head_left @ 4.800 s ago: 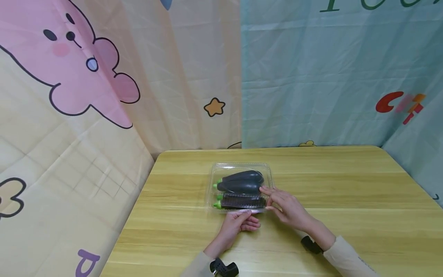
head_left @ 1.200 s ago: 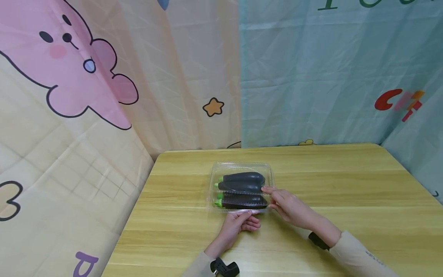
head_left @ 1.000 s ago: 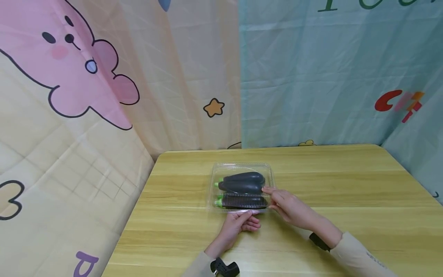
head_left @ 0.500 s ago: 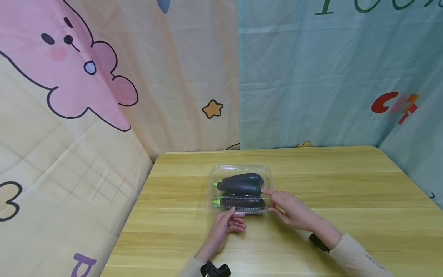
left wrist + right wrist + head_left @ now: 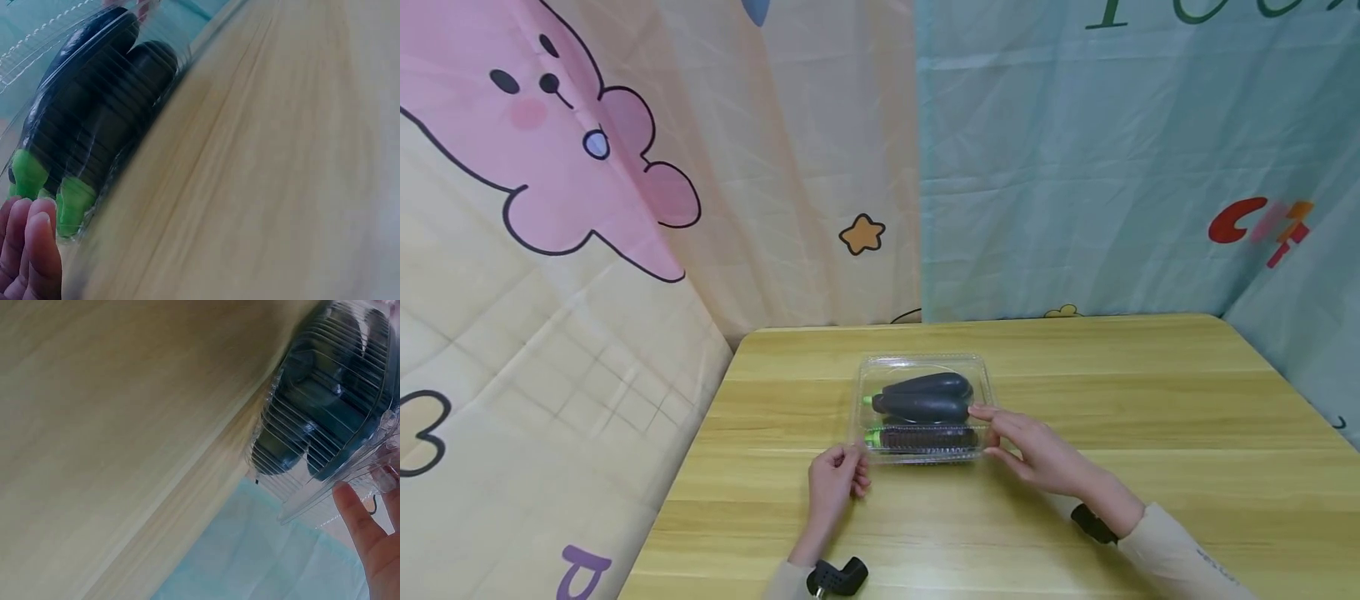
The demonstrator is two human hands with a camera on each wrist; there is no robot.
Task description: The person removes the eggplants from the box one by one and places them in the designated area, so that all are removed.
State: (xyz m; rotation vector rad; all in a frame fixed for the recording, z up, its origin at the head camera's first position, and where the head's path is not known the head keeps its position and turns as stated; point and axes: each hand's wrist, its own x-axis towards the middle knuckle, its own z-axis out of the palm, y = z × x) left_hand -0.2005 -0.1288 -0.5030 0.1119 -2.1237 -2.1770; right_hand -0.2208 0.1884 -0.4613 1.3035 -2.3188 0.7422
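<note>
In the head view a clear plastic clamshell box lies on the table with several dark eggplants inside. One eggplant shows through the lid, and green stem ends point left. At the box's front left corner, my left hand pinches the edge, its fingers bent; the left wrist view is blurred there. My right hand holds the right side, index finger on the lid and thumb by the front corner. In the right wrist view a fingertip touches the lid's rim. The undersides of the fingers are partly hidden.
The box rests on a wood-grain table, towards its far middle. Printed cloth curtains hang behind and on both sides. Each wrist wears a black camera mount.
My left hand has moved left along the box's front edge, from near its middle to the front left corner. The right hand stays at the right side, and the box has barely moved.
</note>
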